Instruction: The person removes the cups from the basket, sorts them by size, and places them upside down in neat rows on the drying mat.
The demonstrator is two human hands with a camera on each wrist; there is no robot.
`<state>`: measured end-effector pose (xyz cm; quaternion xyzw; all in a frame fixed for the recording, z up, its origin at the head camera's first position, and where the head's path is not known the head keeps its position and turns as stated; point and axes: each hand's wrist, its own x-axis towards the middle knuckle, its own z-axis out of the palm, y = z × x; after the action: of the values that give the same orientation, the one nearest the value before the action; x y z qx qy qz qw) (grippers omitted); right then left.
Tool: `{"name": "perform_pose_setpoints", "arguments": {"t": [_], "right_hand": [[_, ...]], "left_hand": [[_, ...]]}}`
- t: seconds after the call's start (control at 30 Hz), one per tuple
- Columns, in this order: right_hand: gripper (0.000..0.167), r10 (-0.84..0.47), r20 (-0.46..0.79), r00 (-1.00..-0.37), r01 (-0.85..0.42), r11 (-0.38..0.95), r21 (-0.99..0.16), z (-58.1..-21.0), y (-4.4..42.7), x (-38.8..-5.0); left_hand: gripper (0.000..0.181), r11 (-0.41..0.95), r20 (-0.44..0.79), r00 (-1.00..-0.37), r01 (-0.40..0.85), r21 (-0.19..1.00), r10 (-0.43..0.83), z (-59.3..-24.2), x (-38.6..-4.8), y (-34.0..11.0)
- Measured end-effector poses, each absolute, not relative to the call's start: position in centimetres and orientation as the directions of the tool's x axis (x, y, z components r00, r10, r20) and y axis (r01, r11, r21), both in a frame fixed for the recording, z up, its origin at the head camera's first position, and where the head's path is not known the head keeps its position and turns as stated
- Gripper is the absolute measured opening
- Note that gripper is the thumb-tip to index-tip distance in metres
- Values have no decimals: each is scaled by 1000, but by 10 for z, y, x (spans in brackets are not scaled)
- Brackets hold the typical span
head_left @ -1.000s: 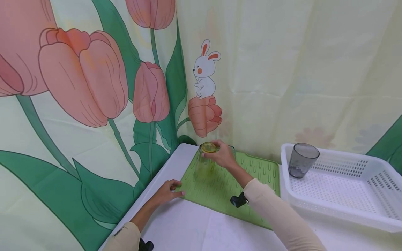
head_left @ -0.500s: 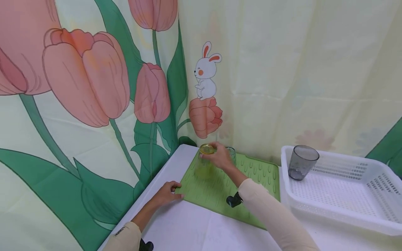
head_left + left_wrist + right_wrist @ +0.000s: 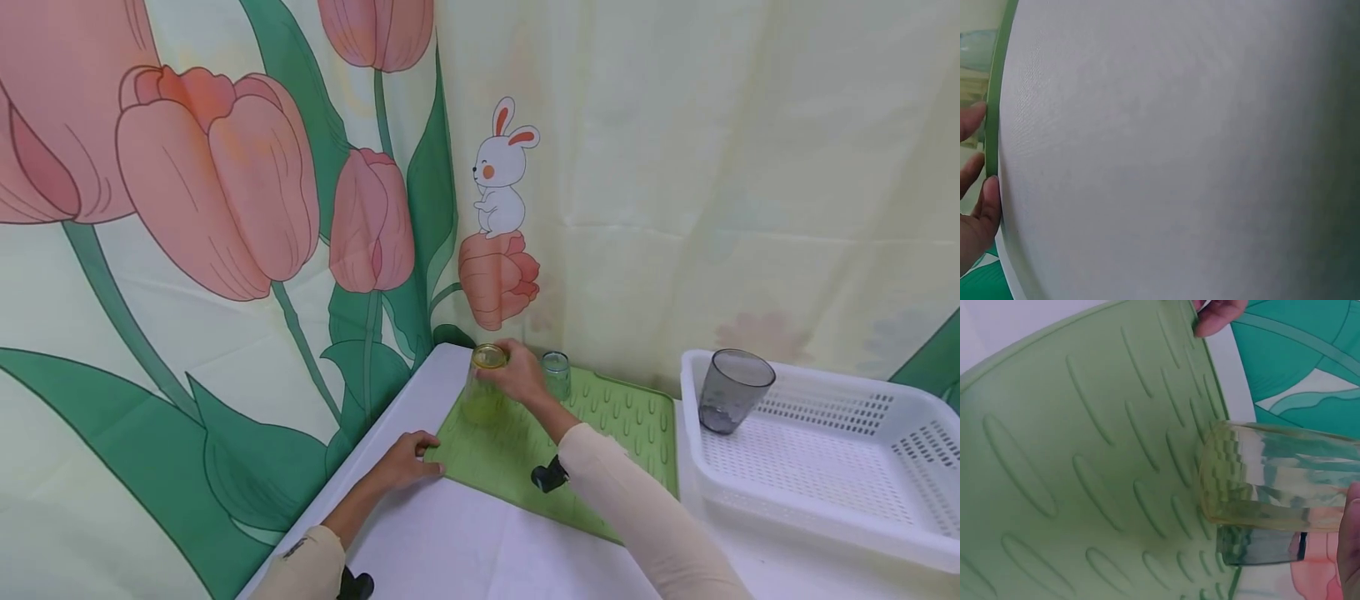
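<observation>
A clear yellow drinking glass [image 3: 483, 392] stands upside down at the far left of the green ridged drying mat [image 3: 525, 467]. My right hand [image 3: 521, 375] grips it near its upper end, fingers and thumb around the glass. In the right wrist view the yellow glass [image 3: 1272, 475] has its rim end at the mat, apparently touching it. A teal glass [image 3: 556, 379] stands beyond my right hand on the mat, also upside down. My left hand [image 3: 408, 461] holds the mat's near left corner between thumb and fingers; the left wrist view shows the fingertips [image 3: 989, 194] at the green edge.
A white perforated basket [image 3: 810, 500] stands to the right of the mat, with a tilted grey glass [image 3: 735, 392] inside its left end. A white cloth [image 3: 465, 542] covers the table. Printed curtains [image 3: 637, 208] rise behind and along the left side.
My right hand has shifted the yellow glass slightly left, away from the teal glass, which now shows more fully. The left hand has stayed at the mat's corner.
</observation>
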<state>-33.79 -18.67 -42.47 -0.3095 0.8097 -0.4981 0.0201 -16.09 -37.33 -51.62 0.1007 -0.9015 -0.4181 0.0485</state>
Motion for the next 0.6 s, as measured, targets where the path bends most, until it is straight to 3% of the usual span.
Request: {"name": "perform_pose_setpoints", "arguments": {"t": [0.6], "right_hand": [[63, -543, 259, -799, -482, 320, -815, -427, -202, -330]], "left_hand": [[42, 631, -8, -971, -161, 759, -238, -514, -160, -370]]}}
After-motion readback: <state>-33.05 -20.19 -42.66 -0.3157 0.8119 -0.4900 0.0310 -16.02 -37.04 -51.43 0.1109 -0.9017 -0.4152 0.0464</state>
